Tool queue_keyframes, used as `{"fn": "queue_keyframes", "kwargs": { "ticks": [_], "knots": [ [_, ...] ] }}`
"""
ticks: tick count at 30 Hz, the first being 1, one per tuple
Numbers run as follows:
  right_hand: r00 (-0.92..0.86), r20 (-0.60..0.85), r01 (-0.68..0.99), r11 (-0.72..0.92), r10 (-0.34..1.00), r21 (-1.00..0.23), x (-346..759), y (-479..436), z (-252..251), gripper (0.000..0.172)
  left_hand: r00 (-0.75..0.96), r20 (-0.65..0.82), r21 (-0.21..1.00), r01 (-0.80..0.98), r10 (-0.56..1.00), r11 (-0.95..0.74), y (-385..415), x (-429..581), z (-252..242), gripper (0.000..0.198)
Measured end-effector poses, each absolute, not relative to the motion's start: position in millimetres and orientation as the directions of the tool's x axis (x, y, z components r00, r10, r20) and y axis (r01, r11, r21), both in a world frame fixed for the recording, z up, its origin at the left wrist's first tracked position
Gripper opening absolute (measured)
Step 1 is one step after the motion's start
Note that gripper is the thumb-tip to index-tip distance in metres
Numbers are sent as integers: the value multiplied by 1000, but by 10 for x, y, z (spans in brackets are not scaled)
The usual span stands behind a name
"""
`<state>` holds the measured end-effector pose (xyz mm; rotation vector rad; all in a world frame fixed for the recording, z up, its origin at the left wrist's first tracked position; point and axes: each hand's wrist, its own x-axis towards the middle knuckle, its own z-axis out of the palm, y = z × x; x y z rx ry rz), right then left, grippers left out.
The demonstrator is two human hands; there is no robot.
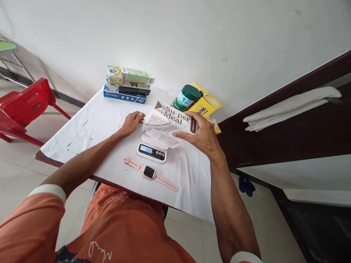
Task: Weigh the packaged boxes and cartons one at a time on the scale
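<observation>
A white box marked "Su-per Meal" (pixel 168 122) lies on a small white kitchen scale (pixel 151 149), whose display reads 360. My right hand (pixel 201 135) grips the box's right end, thumb along its near edge. My left hand (pixel 132 122) rests on the white table (pixel 90 128) just left of the box, fingers curled under and holding nothing that I can see. A pink smartwatch (pixel 149 172) lies flat on the table in front of the scale.
A stack of small boxes (pixel 127 84) stands at the table's far left by the wall. A green-lidded jar (pixel 186 97) and yellow boxes (pixel 205 104) sit behind the white box. A red plastic chair (pixel 24 109) stands left; a dark wooden ledge with folded white cloth (pixel 290 107) is right.
</observation>
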<state>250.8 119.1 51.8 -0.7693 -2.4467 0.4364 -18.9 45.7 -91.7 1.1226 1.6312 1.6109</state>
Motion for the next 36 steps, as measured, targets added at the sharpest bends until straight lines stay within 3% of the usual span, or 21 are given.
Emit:
{"fn": "queue_keyframes", "kwargs": {
  "ticks": [4, 7, 11, 14, 16, 20, 22, 24, 27, 32, 36],
  "knots": [
    [-699, 418, 382, 797, 581, -469, 2532, 1217, 518, 72, -452, 200, 965, 245, 869, -94, 415, -160, -879, 48],
    [-630, 446, 351, 746, 636, -566, 2603, 1240, 503, 73, -427, 220, 955, 279, 877, -104, 389, -143, -856, 56],
    [-321, 506, 218, 582, 801, -783, 2717, 1252, 316, 62, -416, 222, 953, 282, 882, -107, 377, -134, -852, 64],
    [-105, 427, 87, 436, 898, -896, 2771, 1209, 63, 62, -428, 192, 962, 262, 883, -82, 349, -125, -802, 73],
    [-78, 355, 59, 360, 932, -931, 2785, 1152, -123, 62, -424, 220, 958, 265, 879, -112, 310, -111, -722, 78],
    [-128, 248, 70, 258, 960, -964, 2782, 1046, -478, 61, -276, 399, 904, 277, 874, -325, 240, -44, -533, 77],
    [-129, 225, 86, 237, 966, -968, 2788, 1029, -626, 60, -188, 442, 881, 274, 877, -385, 239, -5, -486, 90],
    [-115, 206, 110, 219, 972, -970, 2816, 1043, -745, 59, -130, 431, 883, 264, 893, -388, 258, 14, -477, 99],
    [-92, 174, 158, 187, 980, -970, 2894, 1099, -859, 60, -93, 363, 918, 204, 927, -339, 283, -26, -475, 89],
    [-102, 175, 269, 197, 979, -943, 2995, 1157, -921, 57, -128, 381, 920, 154, 916, -361, 220, -312, -351, 80],
    [-111, 178, 314, 205, 978, -927, 2992, 1162, -927, 57, -290, 393, 919, 161, 873, -360, 102, -763, -259, 79]
  ]
}}
